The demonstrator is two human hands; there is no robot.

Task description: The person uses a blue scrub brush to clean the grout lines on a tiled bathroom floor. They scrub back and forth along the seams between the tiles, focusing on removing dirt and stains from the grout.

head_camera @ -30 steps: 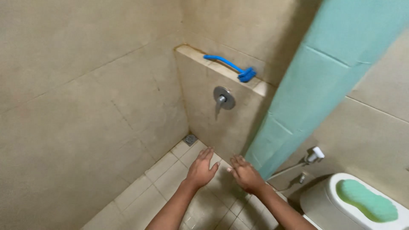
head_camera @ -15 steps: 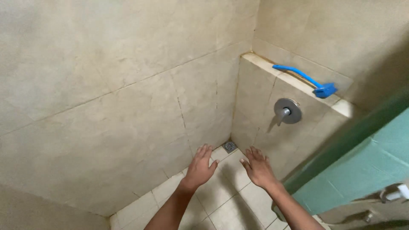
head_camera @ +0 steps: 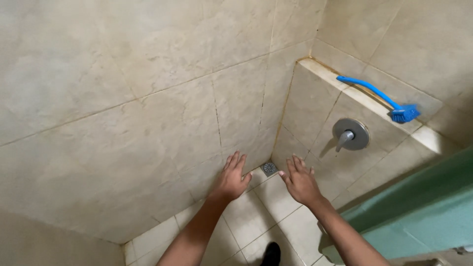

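Observation:
My left hand (head_camera: 231, 178) is stretched out in front of me, palm down, fingers spread, holding nothing. My right hand (head_camera: 299, 181) is beside it, also empty with fingers apart. Both hover above the beige tiled floor (head_camera: 249, 224) of a bathroom corner, close to a small round floor drain (head_camera: 269, 168) that lies between them. A blue long-handled scrub brush (head_camera: 382, 99) lies on a tiled ledge (head_camera: 345, 88) to the upper right, out of reach of both hands.
A round metal tap (head_camera: 350, 135) sticks out of the low tiled wall under the ledge. Large beige wall tiles (head_camera: 123, 98) fill the left. A green door or panel (head_camera: 423, 212) stands at the lower right. A dark shoe tip (head_camera: 270, 254) shows at the bottom.
The view has swung left, so the ledge, brush and tap slid to the right and the toilet left the frame. Both hands stay out in front, open and empty.

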